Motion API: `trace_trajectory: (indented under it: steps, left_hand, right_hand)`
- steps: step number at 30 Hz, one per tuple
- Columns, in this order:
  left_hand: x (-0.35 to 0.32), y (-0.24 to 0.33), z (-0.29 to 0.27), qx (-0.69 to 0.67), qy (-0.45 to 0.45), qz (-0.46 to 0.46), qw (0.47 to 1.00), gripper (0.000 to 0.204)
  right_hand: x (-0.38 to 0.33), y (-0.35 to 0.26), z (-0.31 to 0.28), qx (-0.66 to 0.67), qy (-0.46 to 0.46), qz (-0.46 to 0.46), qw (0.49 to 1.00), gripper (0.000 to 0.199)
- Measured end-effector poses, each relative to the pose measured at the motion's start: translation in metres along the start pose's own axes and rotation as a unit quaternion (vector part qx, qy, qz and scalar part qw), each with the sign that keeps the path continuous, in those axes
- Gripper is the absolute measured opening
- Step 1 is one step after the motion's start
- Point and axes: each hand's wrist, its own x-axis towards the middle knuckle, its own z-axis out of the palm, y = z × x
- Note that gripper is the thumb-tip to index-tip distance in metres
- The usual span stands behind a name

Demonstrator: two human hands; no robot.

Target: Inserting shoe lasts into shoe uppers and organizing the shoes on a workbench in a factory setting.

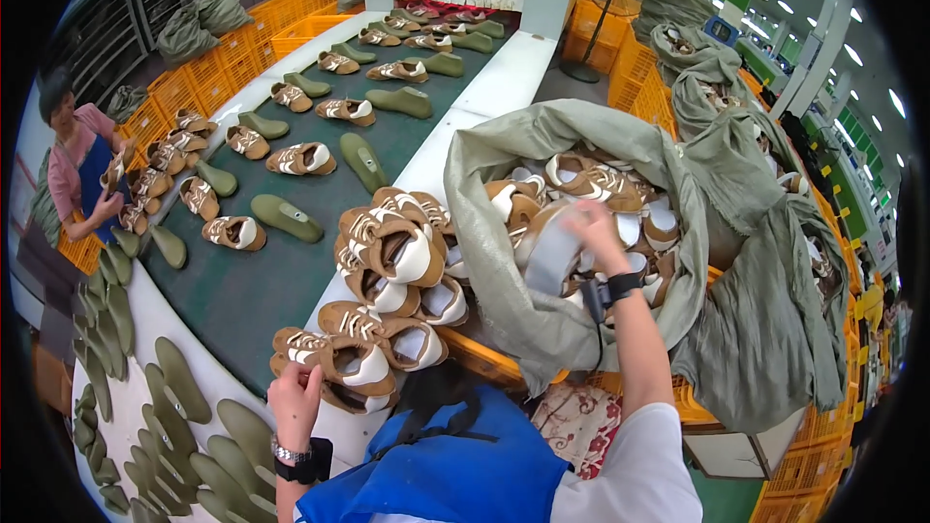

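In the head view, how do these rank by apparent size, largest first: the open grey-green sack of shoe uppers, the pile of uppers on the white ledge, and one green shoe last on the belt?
1. Open grey-green sack
2. Pile of uppers
3. Green shoe last, though it lies farther from the camera.

Your single head view looks steeply down from above your chest, close over your hands, facing along the green conveyor belt [291, 261] that runs from near left to far centre; its fisheye bends straight edges at the rim.
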Motion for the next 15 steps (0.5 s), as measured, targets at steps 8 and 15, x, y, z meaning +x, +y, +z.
trace_trajectory:
  steps: [8,15]
  left_hand:
    - [-0.006,0.026,0.000,-0.226,-0.007,0.099,0.969,0.011]
    - [0.036,0.115,-0.045,-0.263,0.054,0.339,0.902,0.081]
  right_hand:
    - [0.000,-0.092,-0.094,0.559,0.118,-0.001,0.821,0.036]
    - [-0.090,-0.159,0.015,0.628,-0.037,0.112,0.769,0.043]
